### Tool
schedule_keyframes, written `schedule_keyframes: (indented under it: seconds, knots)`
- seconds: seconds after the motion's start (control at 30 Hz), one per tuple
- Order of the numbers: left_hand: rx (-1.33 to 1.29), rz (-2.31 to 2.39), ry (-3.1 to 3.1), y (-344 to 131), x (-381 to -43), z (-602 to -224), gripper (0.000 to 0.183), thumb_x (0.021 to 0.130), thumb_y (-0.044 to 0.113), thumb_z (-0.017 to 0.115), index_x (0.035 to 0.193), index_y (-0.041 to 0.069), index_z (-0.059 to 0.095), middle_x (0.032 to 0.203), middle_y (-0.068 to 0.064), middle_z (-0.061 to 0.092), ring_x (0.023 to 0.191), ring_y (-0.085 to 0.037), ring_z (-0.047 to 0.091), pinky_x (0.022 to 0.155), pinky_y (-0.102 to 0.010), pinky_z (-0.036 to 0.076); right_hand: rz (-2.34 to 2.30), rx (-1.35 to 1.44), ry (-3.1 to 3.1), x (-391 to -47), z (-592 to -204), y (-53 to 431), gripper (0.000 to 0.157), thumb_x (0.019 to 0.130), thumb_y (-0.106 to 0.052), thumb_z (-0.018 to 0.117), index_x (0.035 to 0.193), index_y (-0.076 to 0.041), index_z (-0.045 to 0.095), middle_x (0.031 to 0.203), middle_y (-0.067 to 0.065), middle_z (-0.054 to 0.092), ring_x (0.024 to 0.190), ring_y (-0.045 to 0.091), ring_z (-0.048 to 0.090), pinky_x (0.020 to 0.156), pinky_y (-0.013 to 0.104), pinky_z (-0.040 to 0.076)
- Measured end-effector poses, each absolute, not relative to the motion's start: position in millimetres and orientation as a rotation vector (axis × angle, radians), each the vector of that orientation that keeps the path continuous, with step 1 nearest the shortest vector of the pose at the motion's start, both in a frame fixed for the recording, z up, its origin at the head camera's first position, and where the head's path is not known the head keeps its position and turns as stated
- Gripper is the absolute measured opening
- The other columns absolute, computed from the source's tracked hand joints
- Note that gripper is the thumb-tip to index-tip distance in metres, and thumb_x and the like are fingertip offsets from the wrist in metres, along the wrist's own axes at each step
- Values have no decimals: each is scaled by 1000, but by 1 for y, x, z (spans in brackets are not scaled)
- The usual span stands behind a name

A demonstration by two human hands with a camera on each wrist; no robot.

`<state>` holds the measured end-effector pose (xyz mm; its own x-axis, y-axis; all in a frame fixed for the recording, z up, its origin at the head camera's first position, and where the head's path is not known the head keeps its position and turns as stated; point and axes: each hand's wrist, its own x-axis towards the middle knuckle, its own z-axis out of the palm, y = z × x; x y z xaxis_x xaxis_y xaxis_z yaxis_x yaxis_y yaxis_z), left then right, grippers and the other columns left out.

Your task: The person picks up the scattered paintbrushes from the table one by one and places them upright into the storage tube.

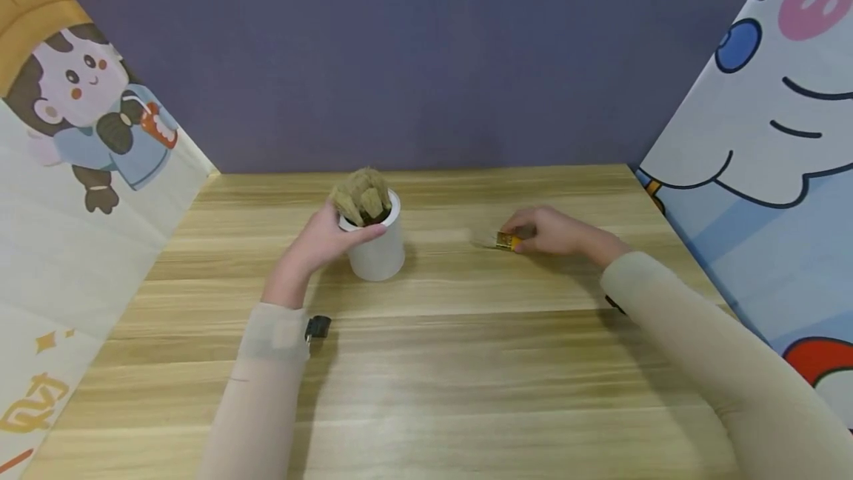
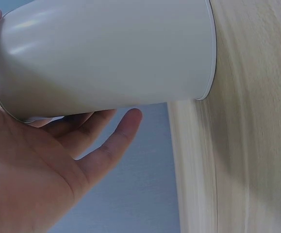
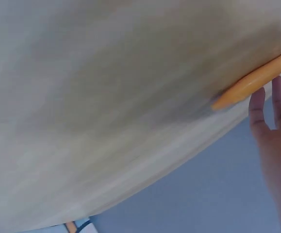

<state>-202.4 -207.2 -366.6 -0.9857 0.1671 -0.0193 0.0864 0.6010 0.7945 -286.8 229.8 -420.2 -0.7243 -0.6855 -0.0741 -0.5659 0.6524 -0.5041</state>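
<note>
A white cylindrical container (image 1: 377, 254) stands on the wooden table, left of the middle. Out of its top pokes a bunched tan cloth-like thing (image 1: 363, 195). My left hand (image 1: 320, 239) grips the container near its rim, thumb across the front and fingers round the far side. In the left wrist view, the smooth wall of the container (image 2: 111, 53) lies against this hand. To the right, my right hand (image 1: 548, 230) pinches a small paintbrush (image 1: 508, 241) low over the table, its pale bristles pointing left. The brush's orange handle (image 3: 256, 81) shows by the fingertips in the right wrist view.
The wooden table (image 1: 426, 384) ends at a plain dark blue-grey wall (image 1: 426, 58) behind. Cartoon-printed panels flank it, one left (image 1: 100, 243) and one right (image 1: 753, 235). A small black clip (image 1: 318, 327) sits at the left cuff.
</note>
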Motion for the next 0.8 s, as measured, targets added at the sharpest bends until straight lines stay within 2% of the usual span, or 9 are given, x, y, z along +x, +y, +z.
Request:
schedule_keyframes:
  seconds: [0.13,0.3,0.43,0.6,0.8]
  knots:
    - [219,1339,2724,-207,-202,-367,113,84,63,85,171,35,17,170,-15,38,157,-39,39,126,-63,36,-724,-933,2573,-276,-422,243,50,94,-17,83,141,-10,69,139,13,69,128,35,65,103,54,57]
    - [225,1340,2735,-207,-203,-366,112,84,64,84,170,36,17,171,-14,38,157,-39,39,126,-63,35,-827,-785,2526,-270,-422,243,63,94,-29,85,147,-7,62,143,16,66,132,37,62,111,58,52]
    - [228,1345,2739,-209,-202,-368,112,85,63,84,170,36,17,171,-14,38,157,-39,39,127,-63,34,-848,-753,2508,-272,-425,233,67,94,-34,84,149,-7,59,147,17,64,139,39,58,116,59,48]
    - [229,1352,2733,-210,-202,-369,111,85,61,85,170,37,17,171,-14,38,157,-39,39,127,-64,34,-821,-766,2528,-274,-427,222,65,92,-34,86,146,-6,61,144,16,65,137,38,59,115,57,49]
    - [240,1342,2738,-209,-204,-367,109,85,63,84,169,39,19,170,-13,39,156,-39,40,125,-64,36,-745,-798,2610,-275,-430,215,56,92,-33,87,136,-4,67,130,14,70,122,32,65,106,53,54]
